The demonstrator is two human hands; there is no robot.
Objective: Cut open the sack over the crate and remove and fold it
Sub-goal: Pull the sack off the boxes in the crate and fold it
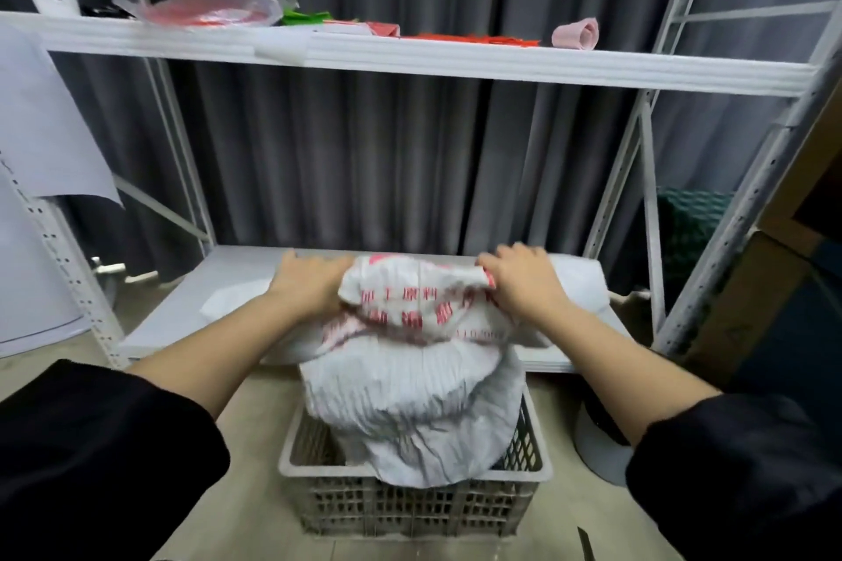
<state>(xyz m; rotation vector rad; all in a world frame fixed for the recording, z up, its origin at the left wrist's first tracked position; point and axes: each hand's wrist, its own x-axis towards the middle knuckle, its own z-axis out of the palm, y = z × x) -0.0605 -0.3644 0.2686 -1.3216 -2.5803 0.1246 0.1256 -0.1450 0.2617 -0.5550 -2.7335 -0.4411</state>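
Note:
A white woven sack (410, 383) with red printing stands bunched up in a pale plastic lattice crate (410, 510) on the floor. Its upper end is pulled up toward the low shelf. My left hand (305, 282) grips the sack's top edge on the left side. My right hand (519, 282) grips the same edge on the right, fingers curled over the fabric. Both arms wear black sleeves. What lies inside the sack and crate is hidden.
A white metal rack stands just behind the crate, its low shelf (191, 310) carrying white sheets. The upper shelf (410, 59) holds plastic bags and coloured scraps. A dark blade tip (585, 547) lies on the floor at the bottom right. Grey curtain behind.

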